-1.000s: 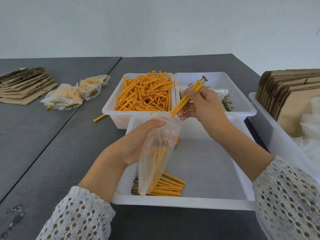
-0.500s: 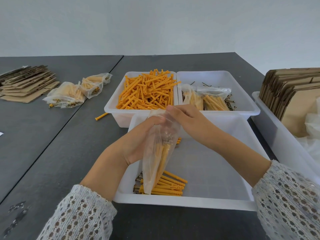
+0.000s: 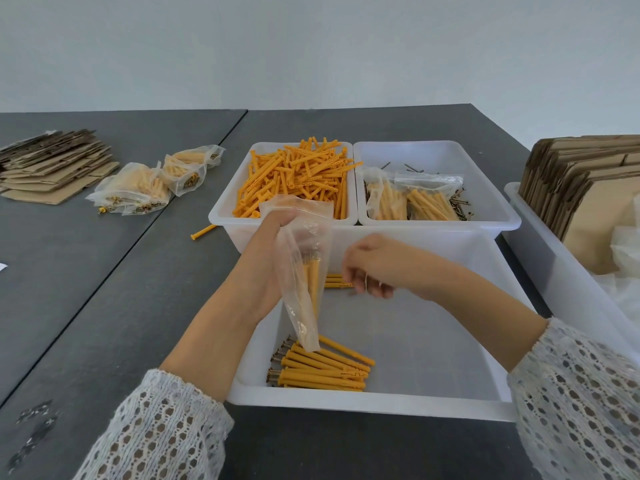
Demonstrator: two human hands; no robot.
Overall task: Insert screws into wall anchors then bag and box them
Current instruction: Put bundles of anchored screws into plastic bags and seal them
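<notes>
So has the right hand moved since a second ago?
Yes. The right hand dropped from up by the two white plastic bins at the back down over the large white tray, and it no longer holds the orange anchors.

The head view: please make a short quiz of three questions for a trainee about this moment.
1. True or false: the left hand grips the clear bag.
2. Where do the assembled anchors lie? A) big front tray B) dark table C) cardboard stack
3. Fill in: the right hand holds ____.

Key: 1 true; 2 A; 3 nothing.
</notes>
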